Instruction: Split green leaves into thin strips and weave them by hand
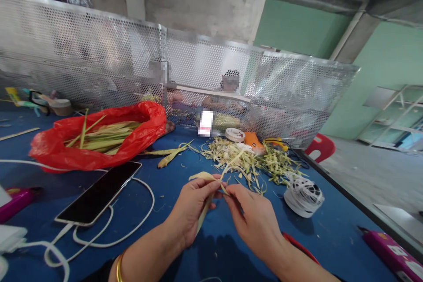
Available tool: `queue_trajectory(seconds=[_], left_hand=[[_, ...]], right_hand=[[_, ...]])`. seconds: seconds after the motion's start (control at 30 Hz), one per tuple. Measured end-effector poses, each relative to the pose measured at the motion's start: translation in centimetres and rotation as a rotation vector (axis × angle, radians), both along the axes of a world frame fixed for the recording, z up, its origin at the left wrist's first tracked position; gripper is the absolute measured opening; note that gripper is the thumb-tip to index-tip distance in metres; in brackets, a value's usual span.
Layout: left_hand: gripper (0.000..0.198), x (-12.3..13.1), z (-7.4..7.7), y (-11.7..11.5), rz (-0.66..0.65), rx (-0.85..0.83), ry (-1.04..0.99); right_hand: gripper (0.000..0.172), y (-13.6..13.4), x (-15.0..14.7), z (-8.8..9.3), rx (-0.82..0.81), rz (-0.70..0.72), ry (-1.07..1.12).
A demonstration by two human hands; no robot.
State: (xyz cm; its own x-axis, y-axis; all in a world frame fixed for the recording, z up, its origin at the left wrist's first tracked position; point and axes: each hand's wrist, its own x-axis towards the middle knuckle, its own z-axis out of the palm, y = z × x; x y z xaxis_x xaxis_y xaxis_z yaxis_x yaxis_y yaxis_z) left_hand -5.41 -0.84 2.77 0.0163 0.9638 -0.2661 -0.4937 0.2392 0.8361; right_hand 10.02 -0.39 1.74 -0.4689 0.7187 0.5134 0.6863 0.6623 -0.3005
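Above the middle of the blue table, both hands are close together around pale dried leaf strips [202,176]. My left hand [192,202] is closed with thumb and fingers pinching the strips. One broad end sticks out to the left, and another length hangs below the palm. My right hand [253,218] pinches a thin piece of the same leaf strips beside the left fingertips. A narrow strip rises from between the hands toward a pile of leaf scraps [228,154]. The fingers partly hide how the strips cross.
A red plastic bag [72,162] of long leaves stands at the left. Nearer are a phone [99,194] and white cable [153,202]. A white ribbon roll [304,198] and purple box [391,251] lie right. A perforated metal screen [205,61] runs along the back, people behind it.
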Motion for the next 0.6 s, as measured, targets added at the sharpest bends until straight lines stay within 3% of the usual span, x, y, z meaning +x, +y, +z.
queue_trajectory(seconds=[0.13,0.23,0.33,0.4,0.6], left_hand=[[0.022,0.2,-0.3,0.1,0.048,0.026,0.012],[0.022,0.4,-0.5,0.1,0.049,0.014,0.014],[0.020,0.4,-0.6,-0.1,-0.029,-0.007,0.028],[0.017,0.4,-0.5,-0.2,-0.096,-0.005,0.046],[0.019,0.5,-0.5,-0.3,-0.142,0.028,0.142]], right_hand=[[0.018,-0.2,-0.2,0.3,-0.112,0.053,0.071],[0.020,0.3,-0.3,0.9,-0.395,0.050,0.410],[0.030,1.2,-0.2,1.4,-0.722,0.005,0.818],[0.033,1.6,-0.1,1.5,-0.847,0.029,0.956],[0.027,1.7,-0.1,1.3,-0.769,0.061,0.917]])
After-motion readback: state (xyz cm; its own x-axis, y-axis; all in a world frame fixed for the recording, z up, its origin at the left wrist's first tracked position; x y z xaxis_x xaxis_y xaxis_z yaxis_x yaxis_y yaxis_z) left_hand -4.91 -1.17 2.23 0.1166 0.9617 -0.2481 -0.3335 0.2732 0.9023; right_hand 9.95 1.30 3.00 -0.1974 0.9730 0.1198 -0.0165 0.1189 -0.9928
